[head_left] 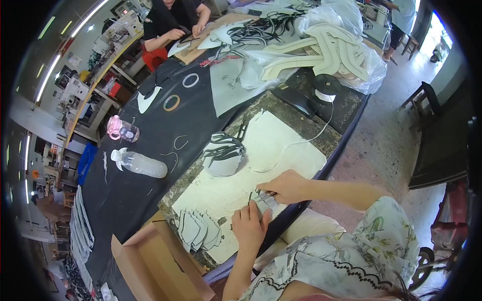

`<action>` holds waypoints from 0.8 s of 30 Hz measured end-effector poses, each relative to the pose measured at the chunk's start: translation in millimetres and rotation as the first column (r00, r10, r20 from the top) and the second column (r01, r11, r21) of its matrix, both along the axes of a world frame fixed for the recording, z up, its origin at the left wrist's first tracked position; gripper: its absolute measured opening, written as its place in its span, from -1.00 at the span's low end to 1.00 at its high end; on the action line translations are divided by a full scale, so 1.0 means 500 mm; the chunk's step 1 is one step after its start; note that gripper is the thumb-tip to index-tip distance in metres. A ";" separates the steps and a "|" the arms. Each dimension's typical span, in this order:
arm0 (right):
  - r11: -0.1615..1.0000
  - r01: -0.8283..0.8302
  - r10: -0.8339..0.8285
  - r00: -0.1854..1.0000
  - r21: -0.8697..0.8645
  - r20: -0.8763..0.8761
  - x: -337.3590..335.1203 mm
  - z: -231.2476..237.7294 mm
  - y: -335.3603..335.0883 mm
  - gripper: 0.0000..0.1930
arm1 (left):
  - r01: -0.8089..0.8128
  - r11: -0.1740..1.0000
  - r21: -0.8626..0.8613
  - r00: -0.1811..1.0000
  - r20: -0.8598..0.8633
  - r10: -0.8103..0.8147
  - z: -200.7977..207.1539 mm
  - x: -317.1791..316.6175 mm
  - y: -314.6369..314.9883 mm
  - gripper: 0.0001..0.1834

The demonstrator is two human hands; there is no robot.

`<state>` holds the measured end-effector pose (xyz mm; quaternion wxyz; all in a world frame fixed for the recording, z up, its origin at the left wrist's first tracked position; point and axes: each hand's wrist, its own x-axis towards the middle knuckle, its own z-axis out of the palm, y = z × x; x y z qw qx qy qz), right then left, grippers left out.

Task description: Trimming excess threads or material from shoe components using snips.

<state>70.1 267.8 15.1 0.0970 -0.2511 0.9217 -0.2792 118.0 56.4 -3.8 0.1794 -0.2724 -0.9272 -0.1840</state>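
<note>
Near the front edge of the work board, my left hand (248, 224) has its fingers bent over a small light grey piece (265, 201), pressing it down. A narrow dark strip (250, 196) rises by its fingertips. My right hand (288, 186) is closed around a small dark tool at the piece's far edge; its kind is mostly hidden in the fist. Farther off lies a stack of grey pieces with dark curved strips (223, 154). Left of my left hand, several grey cut pieces (197, 228) lie overlapped on the white sheet (296, 165).
An open cardboard box (158, 261) stands at the near left. A cloudy bottle (143, 164) and a pink-lidded bottle (123, 129) are on the black cover. Tape rolls (171, 103), a black spool (326, 86) and cream shaped parts (321, 50) lie farther back. Across the table a person (175, 25) works.
</note>
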 end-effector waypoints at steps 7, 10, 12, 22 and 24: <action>0.993 0.065 -0.060 0.997 0.101 -0.053 0.063 -0.013 -0.041 -0.39 | -0.254 0.925 0.284 0.966 0.026 0.257 0.014 -0.035 -0.074 -0.66; 0.994 0.063 -0.067 0.997 0.087 0.040 0.055 -0.011 -0.043 -0.42 | -0.416 0.865 0.280 0.814 -0.310 0.492 0.097 -0.030 -0.154 -0.67; 0.998 0.050 -0.054 0.992 0.038 0.113 0.047 0.008 -0.048 -0.53 | -0.503 0.841 0.198 0.752 -0.379 0.539 0.099 -0.014 -0.219 -0.65; 0.838 0.263 -0.360 0.925 -0.478 -0.123 -0.088 0.053 0.060 -0.73 | -0.407 0.899 0.164 0.890 -0.149 0.431 0.061 0.055 -0.171 -0.59; 0.859 0.359 -0.359 0.931 -0.364 0.069 -0.102 0.070 0.072 -0.70 | -0.092 0.951 0.295 0.991 -0.067 0.116 0.038 0.037 -0.102 -0.58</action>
